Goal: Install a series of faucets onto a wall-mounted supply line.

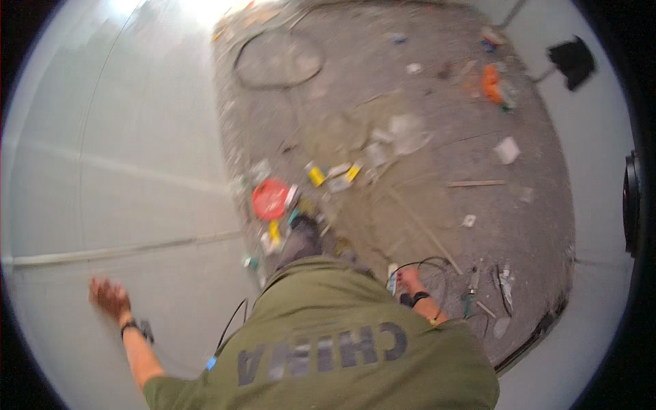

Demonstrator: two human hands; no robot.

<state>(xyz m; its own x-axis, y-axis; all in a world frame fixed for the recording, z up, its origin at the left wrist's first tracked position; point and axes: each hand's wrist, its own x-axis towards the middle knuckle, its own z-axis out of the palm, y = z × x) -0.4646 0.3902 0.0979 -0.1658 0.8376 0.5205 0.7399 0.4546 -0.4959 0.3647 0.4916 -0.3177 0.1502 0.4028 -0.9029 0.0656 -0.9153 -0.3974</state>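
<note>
Grey wall (pixel 150 212) behind blurred left grip (pixel 110 298), contact unclear.

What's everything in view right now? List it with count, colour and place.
Red round item: one, red, floor, left of centre
Yellow items: three, yellow, near the red item
Dark loop: one, dark, floor, upper left
Filmy sheet: one, whitish, floor, upper middle
Sticks: two, pale, floor, right of centre
Orange item: one, orange, floor, upper right
Wall fitting: one, black, upper right
Thin cables: at least two, dark, either side of the shirt
Other scraps: many, mixed, floor; too blurred to count
Floor: one, grey-brown, centre
Walls: pale grey, both sides
Shirt: one, olive green, bottom
Left hand: one, bare, by left wall
Right hand: one, bare, beside a cable
</note>
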